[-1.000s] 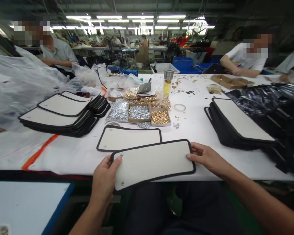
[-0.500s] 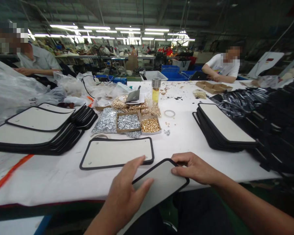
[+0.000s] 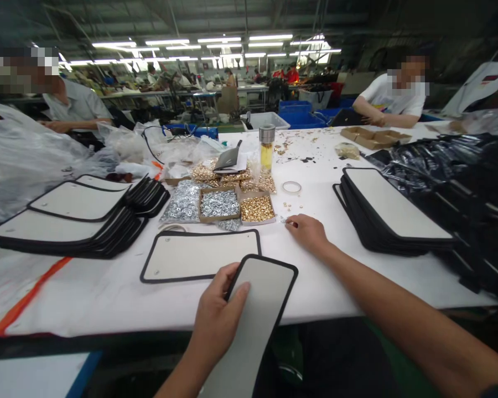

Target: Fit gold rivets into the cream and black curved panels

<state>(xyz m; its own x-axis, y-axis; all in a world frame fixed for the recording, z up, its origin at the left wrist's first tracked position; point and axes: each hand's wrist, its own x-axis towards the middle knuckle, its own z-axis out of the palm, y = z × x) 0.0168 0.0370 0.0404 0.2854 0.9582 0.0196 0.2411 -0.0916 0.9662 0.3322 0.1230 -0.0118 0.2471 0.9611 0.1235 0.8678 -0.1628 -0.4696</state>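
My left hand (image 3: 221, 309) grips a pale grey panel with black edging (image 3: 262, 293) by its left side, thumb on top. The panel is tilted over the table's front edge, its lower end running out of view. My right hand (image 3: 309, 231) reaches across to a few small silver metal pieces (image 3: 281, 219) on the table. Its fingertips are pinched together there; whatever lies between them is too small to make out. Another edged panel (image 3: 201, 255) lies flat behind my left hand, with round metal fittings at its left corners.
Boxes of silver rings (image 3: 219, 203) and gold fittings (image 3: 257, 209) stand mid-table, near a tape roll (image 3: 291, 187) and a bottle (image 3: 266, 149). Panel stacks lie left (image 3: 66, 235) and right (image 3: 392, 207). Co-workers sit at far left (image 3: 77, 102) and far right (image 3: 394, 99).
My right hand has let go of the panel and moved forward to the small silver pieces. My left hand has closed on the panel, which now points more steeply away from me.
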